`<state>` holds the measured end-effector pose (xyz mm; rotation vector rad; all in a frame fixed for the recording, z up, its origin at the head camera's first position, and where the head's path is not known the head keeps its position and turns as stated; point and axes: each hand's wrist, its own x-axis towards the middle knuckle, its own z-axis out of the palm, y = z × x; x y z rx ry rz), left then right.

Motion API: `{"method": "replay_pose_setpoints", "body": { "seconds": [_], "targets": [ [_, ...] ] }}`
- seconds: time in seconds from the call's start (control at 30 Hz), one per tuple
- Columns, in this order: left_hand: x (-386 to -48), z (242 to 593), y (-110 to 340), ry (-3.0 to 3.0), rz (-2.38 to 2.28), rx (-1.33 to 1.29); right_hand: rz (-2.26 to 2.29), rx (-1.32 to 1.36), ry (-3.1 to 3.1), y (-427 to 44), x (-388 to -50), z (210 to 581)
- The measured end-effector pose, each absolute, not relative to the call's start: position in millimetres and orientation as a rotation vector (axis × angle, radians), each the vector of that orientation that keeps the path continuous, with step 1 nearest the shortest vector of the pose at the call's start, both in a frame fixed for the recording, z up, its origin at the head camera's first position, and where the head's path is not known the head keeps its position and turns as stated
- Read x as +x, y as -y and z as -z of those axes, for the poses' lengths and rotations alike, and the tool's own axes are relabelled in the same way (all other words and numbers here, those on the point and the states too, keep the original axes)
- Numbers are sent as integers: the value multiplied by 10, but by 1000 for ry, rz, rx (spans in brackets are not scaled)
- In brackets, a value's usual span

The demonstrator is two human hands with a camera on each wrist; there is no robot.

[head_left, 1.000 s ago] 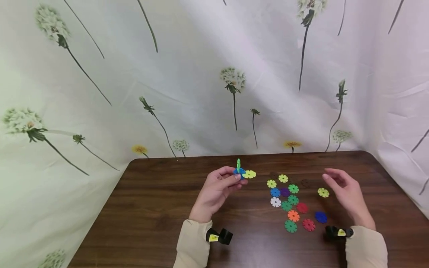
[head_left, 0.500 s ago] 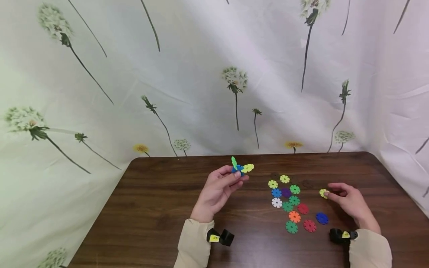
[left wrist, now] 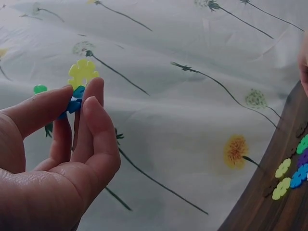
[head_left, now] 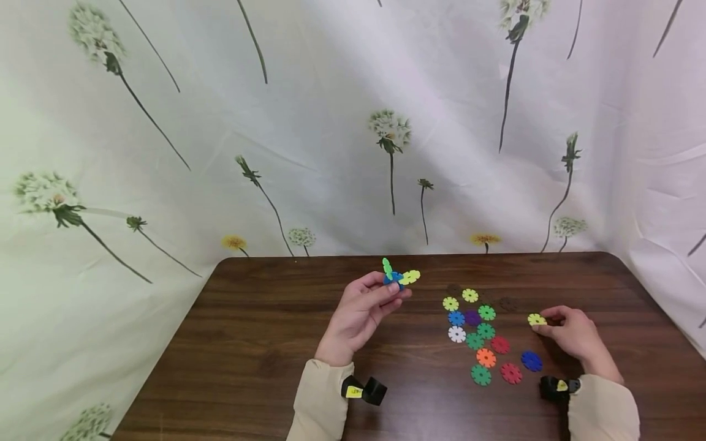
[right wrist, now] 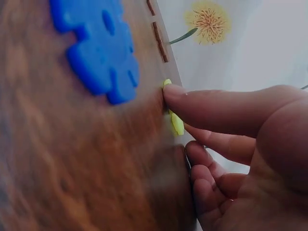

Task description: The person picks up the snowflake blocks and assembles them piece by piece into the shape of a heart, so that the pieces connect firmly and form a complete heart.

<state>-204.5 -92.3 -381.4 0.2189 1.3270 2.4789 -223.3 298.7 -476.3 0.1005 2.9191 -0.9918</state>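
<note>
Beige sleeves come in nearest, and just past them lie the dark green disc, red disc and royal blue disc, flat on the dark wood tabletop. Further up, right hand pinches a notched yellow disc between thumb and finger, low at the table; whether it's clear of the wood, I can't tell. And left hand, raised, pinches a blue disc, with a bright green disc and lime disc joined to it! Behind everything: white dandelion-print fabric.
</note>
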Motion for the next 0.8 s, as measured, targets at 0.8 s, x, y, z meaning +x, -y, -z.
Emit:
{"method": "replay_pose_setpoints", "body": {
  "seconds": [0.8],
  "targets": [
    [-2057,3840,915,-1383,-2499,193,1356,110,-2798,-3042,-2161,4711]
  ]
}}
